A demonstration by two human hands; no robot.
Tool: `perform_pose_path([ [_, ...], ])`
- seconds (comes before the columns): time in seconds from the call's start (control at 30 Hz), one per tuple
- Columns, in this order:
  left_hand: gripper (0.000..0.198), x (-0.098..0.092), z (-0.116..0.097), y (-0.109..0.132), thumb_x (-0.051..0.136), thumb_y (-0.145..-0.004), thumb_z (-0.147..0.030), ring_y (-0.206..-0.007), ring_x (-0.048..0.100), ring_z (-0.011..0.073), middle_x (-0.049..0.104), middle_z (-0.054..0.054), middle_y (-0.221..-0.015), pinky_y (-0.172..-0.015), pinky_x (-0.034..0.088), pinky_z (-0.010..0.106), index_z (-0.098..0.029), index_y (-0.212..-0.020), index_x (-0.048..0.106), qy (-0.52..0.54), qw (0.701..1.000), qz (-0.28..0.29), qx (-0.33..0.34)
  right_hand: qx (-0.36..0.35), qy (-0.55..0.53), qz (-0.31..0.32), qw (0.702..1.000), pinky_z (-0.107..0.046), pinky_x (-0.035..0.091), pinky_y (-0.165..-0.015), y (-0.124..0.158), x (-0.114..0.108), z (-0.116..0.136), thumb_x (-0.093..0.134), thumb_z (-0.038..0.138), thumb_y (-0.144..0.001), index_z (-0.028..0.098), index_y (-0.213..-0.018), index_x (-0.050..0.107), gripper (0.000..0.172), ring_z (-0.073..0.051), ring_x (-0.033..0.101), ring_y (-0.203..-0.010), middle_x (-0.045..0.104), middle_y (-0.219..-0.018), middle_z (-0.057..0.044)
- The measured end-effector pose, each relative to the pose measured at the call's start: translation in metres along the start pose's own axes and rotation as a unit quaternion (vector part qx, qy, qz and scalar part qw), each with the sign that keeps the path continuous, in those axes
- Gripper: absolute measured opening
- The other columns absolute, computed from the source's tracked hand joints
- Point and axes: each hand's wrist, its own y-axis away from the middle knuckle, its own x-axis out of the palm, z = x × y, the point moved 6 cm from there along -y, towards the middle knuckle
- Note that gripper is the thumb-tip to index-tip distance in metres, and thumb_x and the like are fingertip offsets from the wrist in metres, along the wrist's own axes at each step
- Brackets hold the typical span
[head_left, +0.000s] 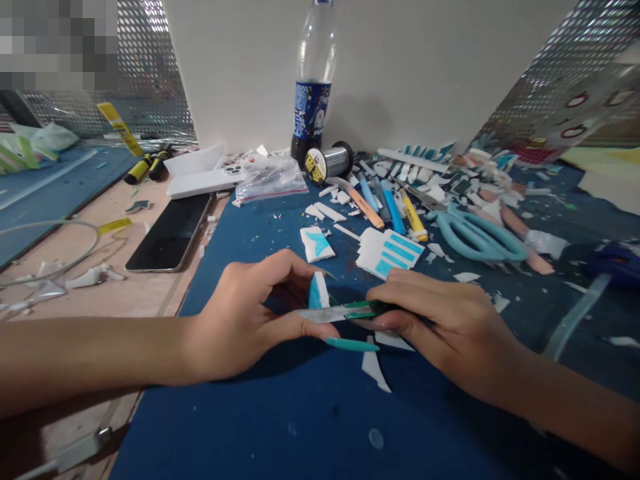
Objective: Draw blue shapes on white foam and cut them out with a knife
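Note:
My left hand (255, 313) pinches a small blue-and-white foam piece (318, 291) between thumb and fingers. A long teal nail (353, 345) shows at its thumb. My right hand (435, 317) closes on the green and dark handle of a craft knife (325, 314). Its flat grey blade points left and lies across the left thumb, close against the foam piece; whether it is cutting in cannot be made out. Just beyond the hands lie a white piece with a blue shape (317, 245) and a white piece with blue stripes (390, 253). A white sliver (375, 371) lies below the knife.
Light-blue scissors (477, 233), several coloured cutters (394, 207) and a heap of foam scraps (440, 167) lie on the blue mat (260, 427). Behind stand a wire spool (330, 162) and a bottle (314, 87). A phone (170, 233) and a cable (75, 453) are left.

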Motion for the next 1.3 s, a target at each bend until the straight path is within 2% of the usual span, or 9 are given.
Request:
perform_pose_path([
  [0.2,0.037,0.0004,-0.0002,0.002,0.071,-0.082,-0.051,-0.061,0.067,0.0138,0.071,0.003,-0.074,-0.054,0.056,0.02,-0.017,-0.088,0.057,-0.029,0.999,-0.006,0.022,-0.004,0.021,0.006,1.0,-0.022,0.04,-0.048,-0.0027,-0.0007,0.0036,0.044,0.024,-0.102,0.017,-0.078,0.058,0.029,-0.011,0.055,-0.055,0.061,-0.063,-0.003],
  [0.43,0.04,-0.0001,-0.0081,0.0012,0.069,-0.083,-0.055,-0.053,0.058,0.0084,0.069,-0.001,-0.071,-0.048,0.046,0.016,-0.017,-0.087,0.059,-0.111,0.992,-0.022,0.058,0.005,0.011,-0.028,1.0,-0.023,0.037,-0.047,-0.0022,-0.0005,0.0027,0.05,0.023,-0.099,0.017,-0.082,0.06,0.021,-0.011,0.055,-0.056,0.058,-0.062,-0.001],
  [0.6,0.037,0.0006,-0.0025,0.0013,0.069,-0.083,-0.053,-0.062,0.067,0.013,0.071,0.001,-0.074,-0.054,0.055,0.019,-0.018,-0.087,0.057,-0.056,0.998,-0.011,0.031,-0.003,0.007,-0.029,1.0,-0.023,0.038,-0.048,-0.0002,-0.0019,0.0021,0.047,0.025,-0.101,0.018,-0.086,0.059,0.02,-0.012,0.055,-0.056,0.059,-0.063,-0.001],
  [0.73,0.038,0.0006,0.0005,0.0024,0.071,-0.082,-0.053,-0.06,0.067,0.013,0.07,0.001,-0.072,-0.052,0.055,0.019,-0.018,-0.088,0.058,-0.04,0.999,-0.01,0.021,-0.009,0.015,-0.005,1.0,-0.023,0.04,-0.049,-0.0002,-0.0014,0.0038,0.046,0.023,-0.101,0.017,-0.084,0.059,0.022,-0.012,0.056,-0.056,0.061,-0.064,-0.002],
  [0.93,0.038,0.0004,-0.002,0.0018,0.066,-0.085,-0.055,-0.059,0.066,0.0124,0.07,0.001,-0.072,-0.052,0.055,0.019,-0.018,-0.087,0.055,-0.04,0.999,-0.01,0.034,-0.001,0.004,-0.023,1.0,-0.023,0.039,-0.05,0.0043,0.0003,0.0003,0.049,0.021,-0.099,0.017,-0.087,0.06,0.016,-0.012,0.056,-0.059,0.06,-0.066,-0.002],
  [1.13,0.037,0.0016,-0.0033,0.0004,0.067,-0.085,-0.054,-0.061,0.065,0.0121,0.07,0.001,-0.073,-0.055,0.055,0.019,-0.019,-0.086,0.056,-0.056,0.998,-0.011,0.04,0.001,0.016,-0.004,1.0,-0.023,0.042,-0.05,-0.0011,0.0014,0.0015,0.05,0.021,-0.098,0.017,-0.082,0.061,0.02,-0.013,0.058,-0.058,0.064,-0.066,-0.003],
  [1.3,0.037,0.0012,-0.0043,0.0012,0.067,-0.085,-0.054,-0.059,0.064,0.0115,0.069,0.0,-0.072,-0.055,0.054,0.019,-0.018,-0.086,0.057,-0.058,0.997,-0.011,0.043,0.008,0.008,-0.032,0.999,-0.024,0.04,-0.05,0.0032,0.0004,-0.0009,0.05,0.021,-0.098,0.019,-0.086,0.061,0.016,-0.013,0.057,-0.057,0.062,-0.066,-0.002],
])
